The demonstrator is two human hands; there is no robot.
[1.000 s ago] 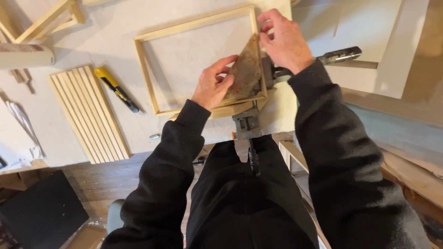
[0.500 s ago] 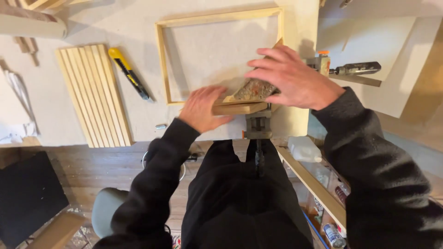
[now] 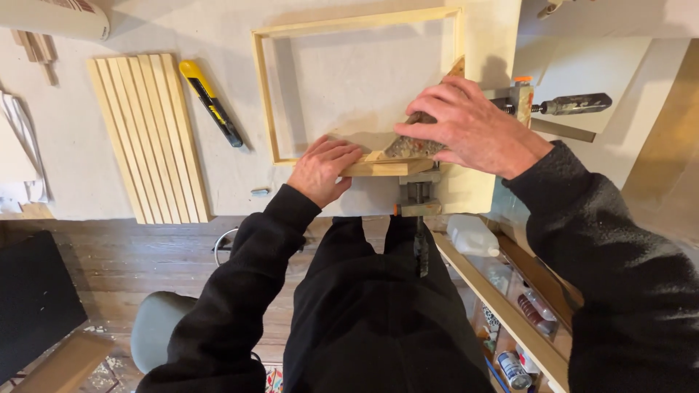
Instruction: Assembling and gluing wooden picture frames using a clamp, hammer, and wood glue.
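A pale wooden frame (image 3: 263,87) lies flat on the white table (image 3: 109,189). My left hand (image 3: 322,169) rests on the frame's near rail, fingers curled over the wood. My right hand (image 3: 470,131) presses a brownish, worn sheet like sandpaper (image 3: 409,147) onto the frame's near right corner. Below that corner a bar clamp (image 3: 419,200) grips the wood and the table edge. A second clamp (image 3: 571,104) with a dark handle sits to the right.
Several thin wooden slats (image 3: 149,135) lie side by side at the left, a yellow and black utility knife (image 3: 211,102) beside them. A green stool (image 3: 156,327) stands on the wooden floor. Shelves with a white bottle (image 3: 473,234) and cans are at lower right.
My right hand has come down from the raised sheet and now lays it flat on the frame's corner. My left hand slid onto the near rail. The view shifted left.
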